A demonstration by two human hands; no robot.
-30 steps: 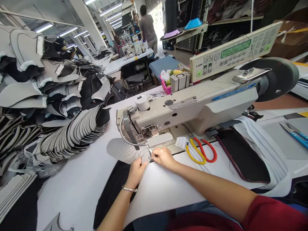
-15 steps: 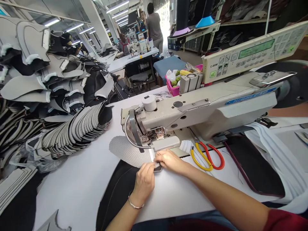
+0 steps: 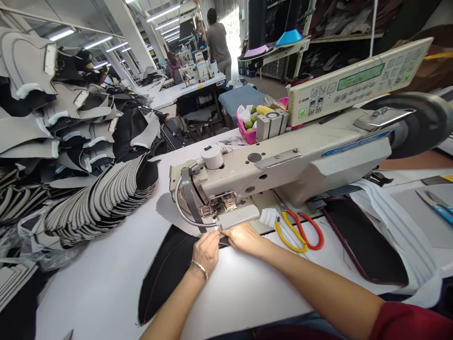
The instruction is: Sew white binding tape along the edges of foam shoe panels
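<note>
My left hand (image 3: 206, 248) is closed, its fingertips pinching the near edge of a fabric piece (image 3: 167, 210) and a short white strip (image 3: 213, 229) at the needle area. My right hand (image 3: 244, 237) is closed on the same edge, its fingertips meeting those of the left. Grey on one face and black at the near side, the piece lies partly beneath the head of the sewing machine (image 3: 279, 165), which hides its middle. A black stitched panel (image 3: 166, 269) rests on the table, left of my left hand.
Scissors with yellow and red handles (image 3: 300, 231) lie right of my right hand. Stacked grey-and-black cut pieces (image 3: 102, 198) stand at the left. A control panel (image 3: 357, 85) sits behind the machine, near a pink basket of fruit (image 3: 249, 134). A person (image 3: 219, 42) stands in the background.
Both hands have moved forward, towards the machine head. The fabric piece has slid farther under it, so less of its grey face shows. The camera view has shifted slightly.
</note>
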